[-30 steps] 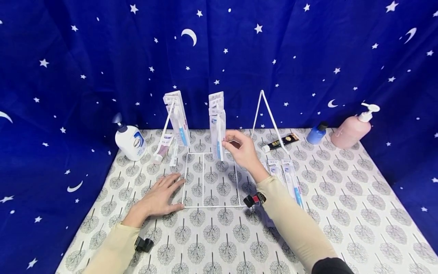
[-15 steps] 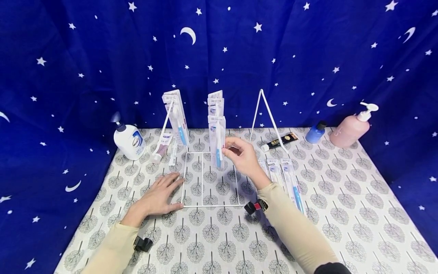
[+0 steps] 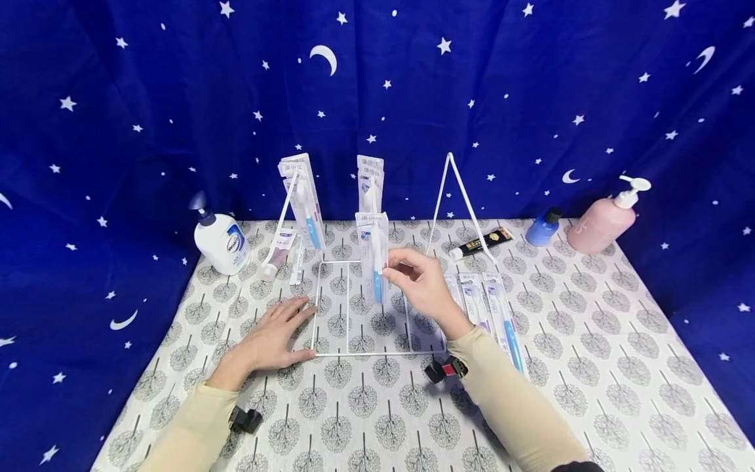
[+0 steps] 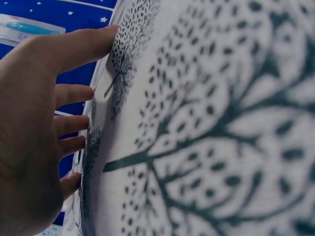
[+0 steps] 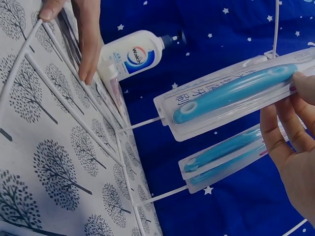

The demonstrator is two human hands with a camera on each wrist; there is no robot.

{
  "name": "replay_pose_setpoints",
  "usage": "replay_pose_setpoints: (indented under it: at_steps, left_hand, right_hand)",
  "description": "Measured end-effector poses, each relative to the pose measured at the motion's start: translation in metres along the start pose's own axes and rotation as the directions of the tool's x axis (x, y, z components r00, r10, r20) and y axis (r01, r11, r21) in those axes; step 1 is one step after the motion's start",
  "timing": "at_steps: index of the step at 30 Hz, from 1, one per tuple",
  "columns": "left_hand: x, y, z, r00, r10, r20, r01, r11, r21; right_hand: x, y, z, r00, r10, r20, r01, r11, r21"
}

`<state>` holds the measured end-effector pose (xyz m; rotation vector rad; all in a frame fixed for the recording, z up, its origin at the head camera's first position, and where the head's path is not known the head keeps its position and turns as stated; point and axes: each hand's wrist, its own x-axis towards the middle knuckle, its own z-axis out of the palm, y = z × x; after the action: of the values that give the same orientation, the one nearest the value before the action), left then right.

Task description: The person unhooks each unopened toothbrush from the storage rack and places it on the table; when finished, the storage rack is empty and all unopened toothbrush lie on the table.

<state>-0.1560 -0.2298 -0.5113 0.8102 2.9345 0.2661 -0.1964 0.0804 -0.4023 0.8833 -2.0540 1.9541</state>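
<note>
My right hand (image 3: 415, 282) pinches the right edge of a packaged toothbrush (image 3: 371, 252) with a blue handle, held upright. In the right wrist view, the fingers (image 5: 283, 130) are behind that pack and the thumb lies over its edge. Behind it, more packaged toothbrushes (image 3: 370, 174) hang on the middle arm of a white wire rack (image 3: 377, 354). Another group of toothbrush packs (image 3: 303, 196) hangs on the left arm, while the right arm is bare. Palm down with spread fingers, my left hand (image 3: 268, 334) rests on the table, fingertips right at the rack's left base wire.
Several packaged toothbrushes (image 3: 501, 314) lie beside my right forearm. Behind the rack's right arm lies a black toothpaste tube (image 3: 482, 244), with a blue bottle (image 3: 541, 229) and pink pump bottle (image 3: 603, 226) farther right. A white pump bottle (image 3: 223, 242) and purple-white tube (image 3: 278, 254) stand left.
My right hand has drawn the front toothbrush pack toward me and lower in the head view, widening the gap to the packs behind. The left hand stays in place.
</note>
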Motion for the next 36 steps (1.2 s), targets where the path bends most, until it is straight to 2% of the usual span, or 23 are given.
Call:
replay_pose_setpoints:
  at_steps: [11,24,31,36]
  left_hand:
    - [-0.001,0.000,0.000,1.000,0.012,-0.012,-0.013,1.000,-0.021]
    - [-0.001,0.000,0.000,1.000,0.021,-0.012,-0.021,1.000,-0.012]
    - [-0.001,0.000,0.000,1.000,0.023,-0.016,-0.024,1.000,-0.020]
    - [-0.001,-0.001,0.000,0.999,0.032,-0.025,-0.032,0.999,-0.013]
  right_hand:
    - [-0.016,-0.010,0.000,1.000,-0.005,0.008,0.005,1.000,-0.029]
    - [-0.030,-0.016,0.000,0.997,-0.077,0.024,0.078,0.996,-0.049]
    - [-0.039,-0.001,-0.002,0.996,-0.089,0.030,0.090,0.995,-0.032]
    - [-0.044,0.001,-0.003,0.990,-0.132,0.048,0.132,0.991,-0.017]
